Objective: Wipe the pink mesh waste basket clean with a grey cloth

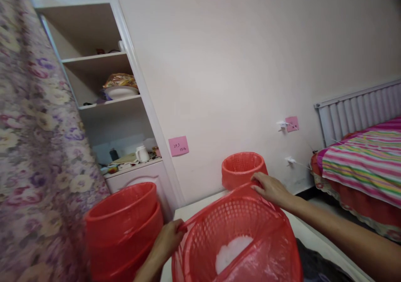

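Observation:
A red plastic bag is drawn around a red perforated basket in front of me. My left hand grips the bag's edge at the left of the basket. At the far right side, my right hand pinches the same bag's edge and holds it raised above the rim. Part of the bag hangs across the near right of the opening. Inside the basket, at the bottom, lies something white whose kind I cannot make out.
Stacked red baskets with red plastic over them stand at the left. Another red basket sits behind, by the wall. All this is around a pale table. A dark cloth lies at right; a shelf unit and bed are beyond.

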A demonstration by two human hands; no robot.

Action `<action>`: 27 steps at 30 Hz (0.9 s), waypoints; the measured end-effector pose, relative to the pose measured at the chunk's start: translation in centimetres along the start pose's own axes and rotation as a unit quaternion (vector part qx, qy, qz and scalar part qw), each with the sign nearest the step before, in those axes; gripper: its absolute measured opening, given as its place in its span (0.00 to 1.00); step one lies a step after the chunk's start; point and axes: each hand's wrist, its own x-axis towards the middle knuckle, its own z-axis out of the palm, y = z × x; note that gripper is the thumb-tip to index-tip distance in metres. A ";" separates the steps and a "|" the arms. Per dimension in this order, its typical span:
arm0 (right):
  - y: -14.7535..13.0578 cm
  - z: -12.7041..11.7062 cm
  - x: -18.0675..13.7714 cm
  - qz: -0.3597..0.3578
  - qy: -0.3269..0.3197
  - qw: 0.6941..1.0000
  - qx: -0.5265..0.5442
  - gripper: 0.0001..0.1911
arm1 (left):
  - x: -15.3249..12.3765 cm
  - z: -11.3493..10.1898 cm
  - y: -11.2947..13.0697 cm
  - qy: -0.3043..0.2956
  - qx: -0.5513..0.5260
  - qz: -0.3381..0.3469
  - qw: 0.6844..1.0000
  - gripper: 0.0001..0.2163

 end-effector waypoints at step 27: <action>-9.7 -11.3 -2.2 -0.100 -0.142 0.979 0.104 0.17 | -8.3 -13.1 8.8 -0.034 -0.131 0.122 0.983 0.21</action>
